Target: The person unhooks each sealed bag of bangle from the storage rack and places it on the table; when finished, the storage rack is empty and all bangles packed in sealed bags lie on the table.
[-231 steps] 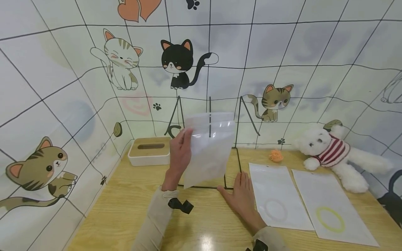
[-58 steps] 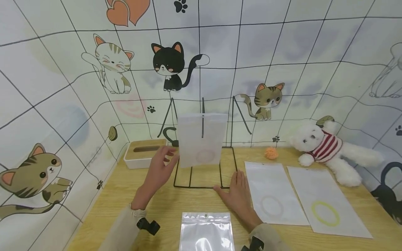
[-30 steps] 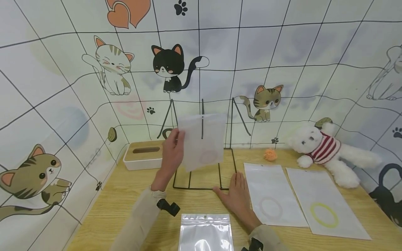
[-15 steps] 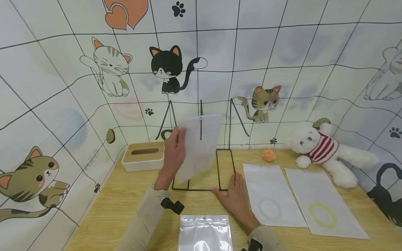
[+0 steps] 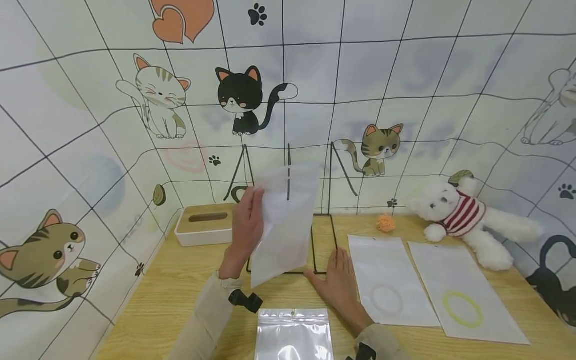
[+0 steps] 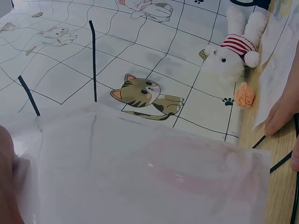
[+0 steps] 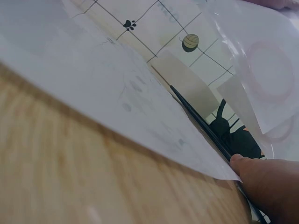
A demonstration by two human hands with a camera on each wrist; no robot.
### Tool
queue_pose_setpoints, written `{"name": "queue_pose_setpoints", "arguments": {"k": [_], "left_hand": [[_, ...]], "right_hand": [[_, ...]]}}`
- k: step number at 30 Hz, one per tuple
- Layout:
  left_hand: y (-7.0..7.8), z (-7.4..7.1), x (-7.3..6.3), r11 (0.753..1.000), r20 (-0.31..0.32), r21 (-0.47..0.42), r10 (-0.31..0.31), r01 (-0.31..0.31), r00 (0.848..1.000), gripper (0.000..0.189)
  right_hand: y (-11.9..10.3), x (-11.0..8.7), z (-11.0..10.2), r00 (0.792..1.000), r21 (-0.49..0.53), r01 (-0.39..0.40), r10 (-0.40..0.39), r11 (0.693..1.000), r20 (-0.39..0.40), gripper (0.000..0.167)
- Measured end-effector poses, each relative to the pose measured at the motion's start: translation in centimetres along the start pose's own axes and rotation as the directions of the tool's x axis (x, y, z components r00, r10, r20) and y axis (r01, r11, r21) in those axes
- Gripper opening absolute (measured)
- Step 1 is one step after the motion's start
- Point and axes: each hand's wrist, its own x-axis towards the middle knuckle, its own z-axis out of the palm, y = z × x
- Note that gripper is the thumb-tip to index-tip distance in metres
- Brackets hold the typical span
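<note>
A translucent white zip bag (image 5: pixel 288 220) hangs at the middle prong (image 5: pixel 288 187) of a black wire rack (image 5: pixel 333 230). My left hand (image 5: pixel 248 220) pinches the bag's left edge between thumb and fingers. Its lower corner is drawn toward me. A faint pink ring (image 6: pixel 201 165) shows through the film in the left wrist view. My right hand (image 5: pixel 340 285) lies with straight fingers on the front right corner of the rack's base. In the right wrist view, the right thumb (image 7: pixel 261 182) is against the black bar, beside a white bag's edge.
A glossy silver zip bag (image 5: pixel 293 335) lies at the front. Two white bags, with a grey ring (image 5: pixel 387 299) and a yellow ring (image 5: pixel 462 309), lie to the right. Behind are a tissue box (image 5: pixel 204 235), an orange ball (image 5: pixel 385 223) and a plush toy (image 5: pixel 472 215).
The left hand, beside the hanging bag earlier, has gripped its left edge and swung its lower part toward me. The silver bag has appeared at the front since the oldest frame. The right hand stayed put.
</note>
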Motion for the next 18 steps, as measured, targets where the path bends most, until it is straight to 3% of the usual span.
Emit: {"name": "queue_pose_setpoints", "arguments": {"k": [6, 13, 18], "left_hand": [[0.0, -0.2, -0.3, 1.000, -0.016, -0.024, 0.006, -0.006, 1.000, 0.015], [1.1, -0.7, -0.7, 0.995, -0.013, -0.036, -0.092, 0.092, 0.996, 0.016], [1.4, -1.3, -1.3, 0.994, -0.006, 0.000, -0.105, 0.105, 0.994, 0.019]], "right_hand": [[0.1, 0.1, 0.1, 1.000, 0.003, -0.015, 0.015, 1.000, 0.019, 0.116], [0.1, 0.1, 0.1, 1.000, -0.001, -0.006, 0.006, 1.000, 0.015, 0.113], [0.1, 0.0, 0.1, 1.000, -0.002, 0.002, -0.002, 1.000, -0.007, 0.105]]}}
